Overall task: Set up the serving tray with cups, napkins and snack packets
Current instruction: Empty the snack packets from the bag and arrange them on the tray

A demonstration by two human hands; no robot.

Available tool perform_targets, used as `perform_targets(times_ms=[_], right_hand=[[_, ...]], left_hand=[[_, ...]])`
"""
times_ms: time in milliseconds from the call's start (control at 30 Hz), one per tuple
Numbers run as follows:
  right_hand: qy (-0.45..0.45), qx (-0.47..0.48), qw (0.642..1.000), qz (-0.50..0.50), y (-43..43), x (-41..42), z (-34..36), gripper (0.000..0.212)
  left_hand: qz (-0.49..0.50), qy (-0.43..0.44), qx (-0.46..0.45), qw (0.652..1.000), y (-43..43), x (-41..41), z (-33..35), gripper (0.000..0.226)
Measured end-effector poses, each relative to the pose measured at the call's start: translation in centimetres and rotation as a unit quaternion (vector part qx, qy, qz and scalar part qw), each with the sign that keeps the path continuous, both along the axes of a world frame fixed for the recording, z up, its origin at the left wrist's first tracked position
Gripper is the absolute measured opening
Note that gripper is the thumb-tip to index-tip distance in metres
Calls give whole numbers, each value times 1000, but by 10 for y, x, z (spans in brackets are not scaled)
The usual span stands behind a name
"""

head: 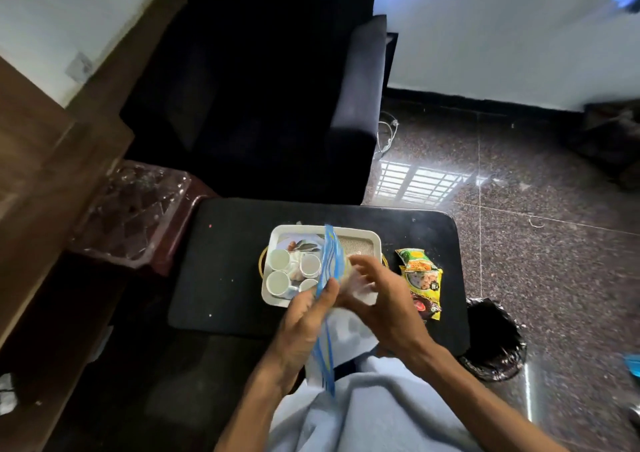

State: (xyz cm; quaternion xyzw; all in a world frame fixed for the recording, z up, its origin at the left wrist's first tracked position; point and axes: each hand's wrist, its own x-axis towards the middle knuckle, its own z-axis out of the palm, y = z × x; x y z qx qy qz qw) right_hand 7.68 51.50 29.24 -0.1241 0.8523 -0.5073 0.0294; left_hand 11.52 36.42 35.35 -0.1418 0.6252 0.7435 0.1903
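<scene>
A white serving tray (360, 234) sits on a low black table (228, 278). Several white cups (279, 259) stand in its left half on a patterned napkin (304, 245). Over the tray's right half I hold a clear zip bag with a blue striped edge (331, 254), with white napkins (346, 328) inside. My left hand (304, 316) pinches the blue edge. My right hand (384, 299), blurred, curls its fingers around the bag's other side. Snack packets (420, 278) lie on the table right of the tray.
A dark armchair (277, 105) stands behind the table. A glass-topped side table (138, 209) is at the left and a wooden unit (41, 181) beyond it. A bin lined with a black bag (491, 340) stands by the table's right corner on the speckled floor (519, 160).
</scene>
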Motion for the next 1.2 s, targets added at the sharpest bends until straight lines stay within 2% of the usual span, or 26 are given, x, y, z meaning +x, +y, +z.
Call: perform_targets(times_ms=[67,167,267,333,367,400,500,567,600,667,733,767,833,933,967,1033,1133,1200], right_hand=[[14,-14,998,-64,2,0,3,44],[-41,-157,970,-182,8,1,16,34],[-135,-348,890,-260,15,8,34,25],[-210,-421,839,-271,17,15,41,27],[-252,-445,818,-266,16,18,42,24],[-290,-461,799,-257,14,22,42,19],[-349,-450,770,-288,6,30,35,13],[-324,-414,793,-308,5,36,27,21],[-292,-374,822,-314,6,39,21,29],[-204,-231,903,-300,12,46,14,35],[-119,-52,953,-272,22,50,7,34],[-92,-1,963,-252,28,50,3,32],[-94,25,971,-218,40,48,-3,19],[-89,67,986,-127,69,46,-9,43],[-76,96,989,-86,82,44,-11,40],[-102,113,988,11,107,41,-11,34],[-93,113,981,123,156,44,-17,39],[-89,78,988,96,192,48,-15,39]], left_hand=[[30,34,-20,999,-11,7,-6,36],[88,69,-52,992,-36,24,-30,49],[48,81,-91,991,-57,41,-53,81],[-17,72,-120,990,-56,46,-66,106],[-43,68,-123,989,-52,46,-71,106],[-61,68,-122,988,-47,45,-74,97],[-76,77,-101,989,-23,33,-77,55],[-49,59,-50,996,-5,27,-77,43],[-21,47,-40,998,4,24,-77,39],[34,34,-43,998,19,19,-78,40],[63,23,-46,997,32,14,-77,47],[66,25,-56,996,39,11,-77,56],[49,42,-79,995,54,7,-79,65],[43,45,-116,991,80,3,-80,49],[53,38,-125,990,90,2,-81,46],[76,-2,-128,989,110,-2,-84,44],[92,-92,-122,984,149,-10,-93,21],[110,-152,-122,975,177,-15,-103,18]])
